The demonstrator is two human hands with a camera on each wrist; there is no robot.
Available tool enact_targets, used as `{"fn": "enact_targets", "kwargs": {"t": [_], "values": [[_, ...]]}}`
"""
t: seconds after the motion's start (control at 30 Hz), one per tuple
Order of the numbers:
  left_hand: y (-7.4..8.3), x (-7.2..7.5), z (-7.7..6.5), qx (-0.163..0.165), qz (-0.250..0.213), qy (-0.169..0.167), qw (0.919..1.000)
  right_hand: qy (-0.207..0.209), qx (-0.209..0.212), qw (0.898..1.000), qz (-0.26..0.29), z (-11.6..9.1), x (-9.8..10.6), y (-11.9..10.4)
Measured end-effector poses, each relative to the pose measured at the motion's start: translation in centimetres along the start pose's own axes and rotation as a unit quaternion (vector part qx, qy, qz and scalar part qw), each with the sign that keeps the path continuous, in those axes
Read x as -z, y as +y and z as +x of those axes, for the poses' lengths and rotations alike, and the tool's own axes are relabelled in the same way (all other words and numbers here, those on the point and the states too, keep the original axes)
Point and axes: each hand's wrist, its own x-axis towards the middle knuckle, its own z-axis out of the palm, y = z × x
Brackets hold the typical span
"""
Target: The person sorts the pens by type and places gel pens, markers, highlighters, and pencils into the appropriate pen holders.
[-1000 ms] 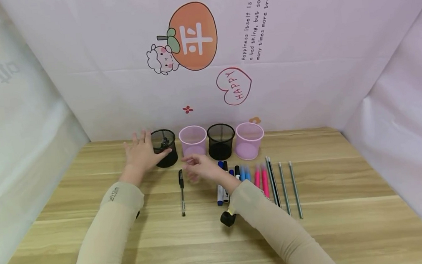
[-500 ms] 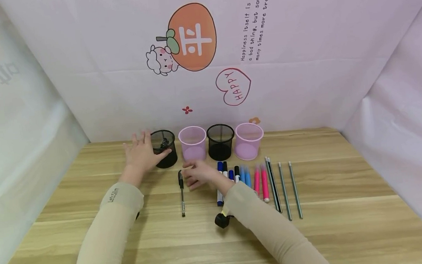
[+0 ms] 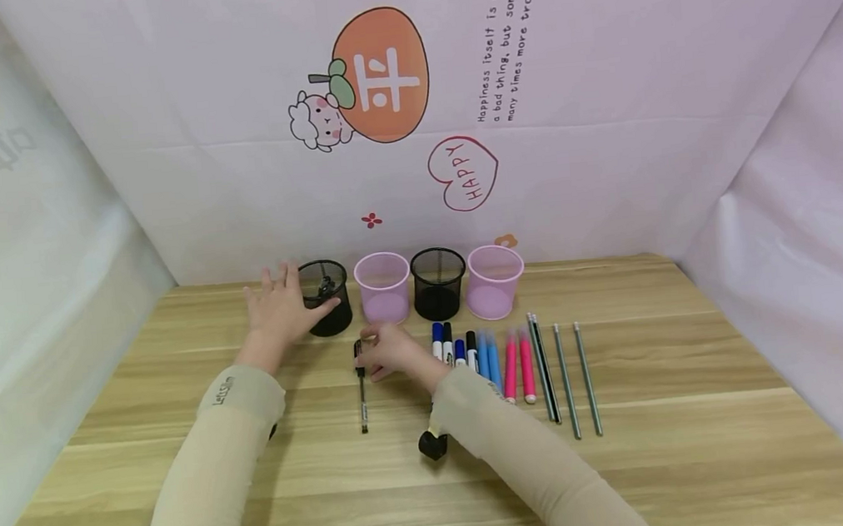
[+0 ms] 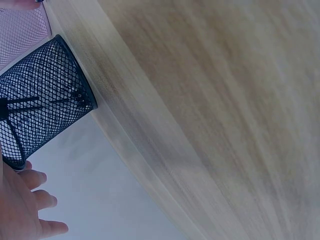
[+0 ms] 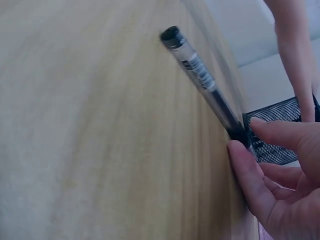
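Note:
My left hand rests against the left black mesh pen cup, fingers extended along its left side and thumb across its front. Something small and black shows inside that cup. In the left wrist view, the spread fingers lie right by the cup's rim. My right hand is at a black-capped gel pen lying on the table. Its thumb and index finger pinch the pen near the cap, one on each side, as the right wrist view shows; the clear barrel points away from the hand.
To the right of that cup stand a pink cup, a black cup and another pink cup. Whiteboard markers, blue pens, pink pens and several pencils lie in front. A printed cloth hangs behind.
My right hand has come down and left from in front of the left pink cup to the gel pen's cap, its fingers closing round it. My left hand has stayed by the black cup.

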Motion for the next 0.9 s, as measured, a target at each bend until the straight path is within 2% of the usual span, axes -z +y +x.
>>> {"fn": "enact_targets", "kwargs": {"t": [0.2,0.4,0.57,0.9], "values": [[0.0,0.02,0.04,0.001,-0.002,-0.002,1.0,0.026,0.009,0.997,-0.077,0.19,-0.58,-0.04],[0.03,0.09,0.03,0.0,-0.004,-0.001,1.0,0.03,0.004,0.995,-0.092,0.23,-0.67,-0.18],[0.01,0.1,-0.01,0.001,-0.007,-0.003,1.0,0.029,0.0,0.996,-0.084,0.21,-0.67,-0.23],[0.16,0.41,-0.21,0.003,-0.012,-0.008,0.9999,0.019,-0.004,1.0,-0.019,0.32,-0.51,-0.08]]}}
